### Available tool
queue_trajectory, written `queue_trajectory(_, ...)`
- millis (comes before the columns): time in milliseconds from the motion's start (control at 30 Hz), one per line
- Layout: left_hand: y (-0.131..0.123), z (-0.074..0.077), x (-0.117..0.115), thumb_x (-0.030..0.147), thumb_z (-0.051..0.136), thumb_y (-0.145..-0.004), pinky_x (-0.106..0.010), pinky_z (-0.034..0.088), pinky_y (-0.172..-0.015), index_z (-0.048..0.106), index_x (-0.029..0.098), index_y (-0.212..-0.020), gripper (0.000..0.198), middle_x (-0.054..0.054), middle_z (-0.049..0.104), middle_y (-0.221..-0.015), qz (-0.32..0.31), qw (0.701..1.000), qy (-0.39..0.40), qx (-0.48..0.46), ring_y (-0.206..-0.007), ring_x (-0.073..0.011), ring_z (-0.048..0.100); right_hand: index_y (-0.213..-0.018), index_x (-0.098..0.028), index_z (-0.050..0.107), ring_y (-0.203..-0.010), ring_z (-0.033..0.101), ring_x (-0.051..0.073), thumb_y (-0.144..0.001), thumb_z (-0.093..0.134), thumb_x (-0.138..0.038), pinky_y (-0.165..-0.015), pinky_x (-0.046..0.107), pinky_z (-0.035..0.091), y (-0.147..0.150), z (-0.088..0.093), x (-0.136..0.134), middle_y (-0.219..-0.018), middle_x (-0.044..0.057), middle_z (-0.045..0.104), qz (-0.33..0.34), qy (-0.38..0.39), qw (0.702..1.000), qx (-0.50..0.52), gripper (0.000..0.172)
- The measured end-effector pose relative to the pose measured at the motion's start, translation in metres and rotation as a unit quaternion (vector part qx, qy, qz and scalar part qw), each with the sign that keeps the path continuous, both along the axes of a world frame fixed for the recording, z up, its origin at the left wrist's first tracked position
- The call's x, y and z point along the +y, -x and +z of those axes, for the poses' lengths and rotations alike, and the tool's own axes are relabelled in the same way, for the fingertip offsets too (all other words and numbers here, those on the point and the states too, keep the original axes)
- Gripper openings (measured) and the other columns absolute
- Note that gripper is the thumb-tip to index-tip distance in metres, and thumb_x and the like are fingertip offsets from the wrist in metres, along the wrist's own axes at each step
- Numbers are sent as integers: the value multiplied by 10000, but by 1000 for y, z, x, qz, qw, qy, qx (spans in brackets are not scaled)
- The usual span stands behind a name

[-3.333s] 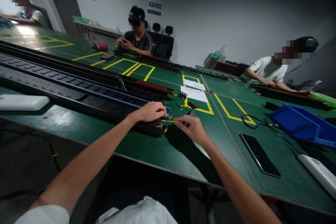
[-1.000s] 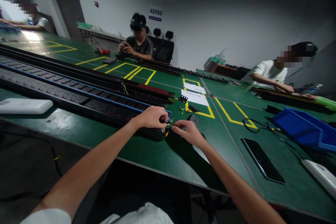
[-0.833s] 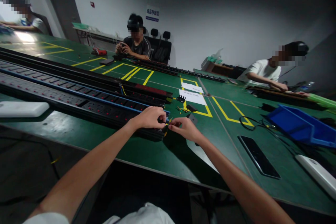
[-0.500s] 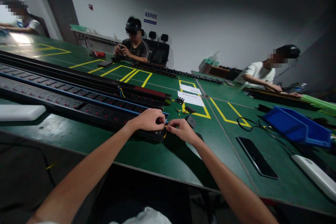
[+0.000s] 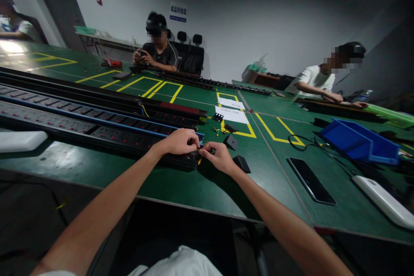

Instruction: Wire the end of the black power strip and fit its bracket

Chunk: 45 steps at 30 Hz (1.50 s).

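Several long black power strips (image 5: 110, 136) with sockets and small red parts lie side by side, running from the left to the middle of the green table. At the right end of the nearest one, my left hand (image 5: 181, 141) rests over the strip with its fingers closed in a pinch. My right hand (image 5: 218, 155) meets it fingertip to fingertip, also pinching. A thin yellow wire (image 5: 199, 149) shows between the fingertips; its far end is hidden. Two black end caps (image 5: 230, 142) lie just right of my right hand.
Farther right are a phone (image 5: 311, 181), a white oblong device (image 5: 383, 202) and a blue bin (image 5: 360, 140) with cables. Paper sheets (image 5: 232, 114) and short wires (image 5: 220, 130) lie beyond my hands. Co-workers sit across the table. A white object (image 5: 21, 141) stands at left.
The whole view has shifted slightly, so things sit a little higher and farther left. Both hands stay pinched together at the strip's end; the nearer end cap shows more fully.
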<state>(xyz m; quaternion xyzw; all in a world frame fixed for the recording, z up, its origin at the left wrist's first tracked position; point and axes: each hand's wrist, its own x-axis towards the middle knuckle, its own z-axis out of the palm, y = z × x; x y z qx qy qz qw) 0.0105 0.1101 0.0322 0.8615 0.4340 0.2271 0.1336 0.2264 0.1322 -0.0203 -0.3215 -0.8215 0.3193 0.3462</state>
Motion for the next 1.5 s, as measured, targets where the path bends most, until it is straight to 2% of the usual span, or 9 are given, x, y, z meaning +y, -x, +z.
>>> queue_trajectory(167, 1, -1, 1, 170, 580, -808, -253, 460, -784, 776, 192, -865, 206, -36, 708, -886, 3, 1000, 0, -4, -845, -161, 640, -716, -164, 656, -641, 558, 153, -878, 643, -413, -589, 249, 394, -2, 2, 2, -686, 25, 654, 0, -7, 1000, -24, 298)
queue_trajectory(400, 0, -1, 0, 173, 567, -818, -266, 456, -796, 773, 196, -863, 212, -35, 708, -894, 5, 1000, 0, -3, -862, -168, 640, -832, -171, 686, -678, 590, 161, -888, 633, -398, -608, 254, 429, -7, 8, 2, -764, 39, 694, 11, -14, 999, -39, 239)
queue_trajectory(767, 0, 0, -1, 163, 562, -803, -266, 456, -787, 767, 196, -862, 216, -33, 705, -900, 5, 1000, 1, 2, -856, -166, 637, -795, -187, 652, -714, 613, 175, -859, 651, -341, -645, 278, 459, -5, 5, 0, -780, 46, 694, -11, -29, 999, -20, 167)
queue_trajectory(1100, 0, 1, -2, 252, 672, -757, -244, 439, -739, 752, 214, -882, 154, -15, 669, -868, -1, 1000, -2, 15, -824, -154, 621, -746, -201, 619, -676, 576, 159, -842, 675, -249, -628, 272, 434, 0, 0, 2, -754, 23, 657, -23, -80, 996, -26, 121)
queue_trajectory(1200, 0, 0, -1, 262, 679, -747, -243, 431, -721, 742, 220, -869, 143, -10, 667, -882, 9, 1000, -5, 21, -815, -152, 617, -741, -202, 627, -687, 574, 157, -845, 679, -233, -638, 269, 427, 0, 4, 1, -766, 25, 656, -14, -95, 995, -33, 120)
queue_trajectory(1333, 0, 0, -1, 258, 689, -723, -238, 428, -699, 728, 213, -848, 139, -14, 660, -881, 24, 999, -7, 25, -800, -153, 610, -853, -199, 672, -696, 581, 152, -838, 682, -240, -630, 256, 409, -8, 18, 3, -785, 22, 660, 27, -102, 992, -69, 45)
queue_trajectory(1500, 0, 1, -1, 252, 677, -725, -233, 429, -703, 740, 212, -853, 148, -20, 653, -871, 29, 999, -9, 30, -794, -150, 602, -762, -189, 667, -634, 564, 137, -837, 627, -198, -599, 252, 377, -22, 29, 6, -714, 13, 653, 31, -85, 990, -111, 85)
